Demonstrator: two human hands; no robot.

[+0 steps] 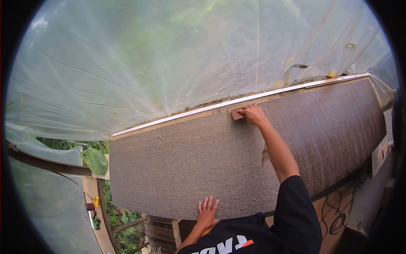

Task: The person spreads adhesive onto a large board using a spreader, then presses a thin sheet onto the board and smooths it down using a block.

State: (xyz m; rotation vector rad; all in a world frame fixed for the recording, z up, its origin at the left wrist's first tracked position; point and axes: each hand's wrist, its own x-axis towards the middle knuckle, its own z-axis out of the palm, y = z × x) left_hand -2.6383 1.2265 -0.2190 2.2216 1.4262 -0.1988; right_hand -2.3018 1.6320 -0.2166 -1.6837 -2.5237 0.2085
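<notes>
A long, curved, brown-grey speckled panel stretches across the view. My right hand reaches to its far edge, fingers wrapped round a flat pinkish-brown block that rests on the surface. Near the panel's close edge, my left hand lies flat with its fingers spread and nothing in it. Along the far edge runs a white strip beside a band of pale wood. A darker, rough patch shows on the panel left of my right forearm.
Clear plastic sheeting hangs beyond the panel. At left are a green bag, a curved dark beam and a yellow item on a board. Black cables lie coiled at lower right. Wooden slats show below.
</notes>
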